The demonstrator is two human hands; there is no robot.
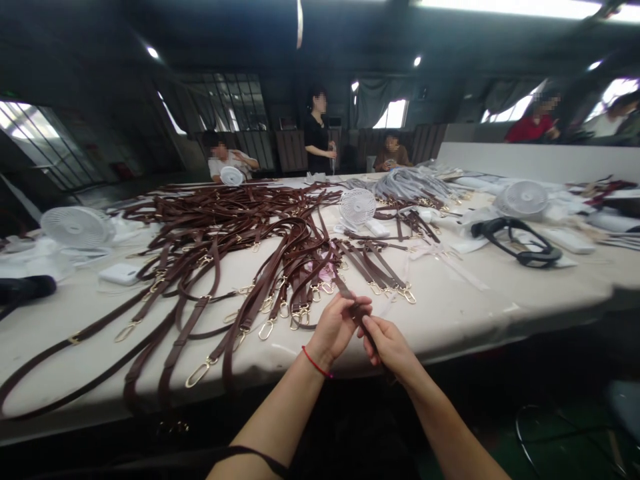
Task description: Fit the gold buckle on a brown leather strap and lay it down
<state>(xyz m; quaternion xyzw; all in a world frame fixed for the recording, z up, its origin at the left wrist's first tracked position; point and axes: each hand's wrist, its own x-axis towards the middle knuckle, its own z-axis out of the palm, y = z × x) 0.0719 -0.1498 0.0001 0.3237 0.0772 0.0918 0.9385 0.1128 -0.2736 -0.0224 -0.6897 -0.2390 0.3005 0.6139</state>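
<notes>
Roughly, left to right across the workbench:

Far left: a white desk fan [76, 228] lies tipped on the cloth-covered table [450, 313], with a small white box [120, 273] just beside it and a dark object [25, 288] at the edge.

Pile: a broad spread of brown leather straps [225, 233] covers the middle of the table, many ending in gold clasps [200, 373] that point toward the near edge. I would judge this the bulk of the work; which of them are finished I cannot tell.

Left hand [336, 327]: fingers curled and pinched around the upper part of one strap, a red string [316, 363] at the wrist.

Strap in hand [361, 321]: narrow, dark brown, flat and supple, running from the heap over the table's near edge and down between both hands; its lower end drops out of sight in the dark below.

Right hand [393, 347]: closed on the same strap just below the left hand, thumb and forefinger gripping it.

Sorted group: a short row of straps [380, 270] with clasps lies fanned just behind the hands, apart from the main heap; possibly those already handled.

Further right: a second fan [357, 207], a bundle of grey straps [410, 183], a black strap [520, 240] and a third fan [523, 199].

Background: other people sit and stand along the far side.
</notes>
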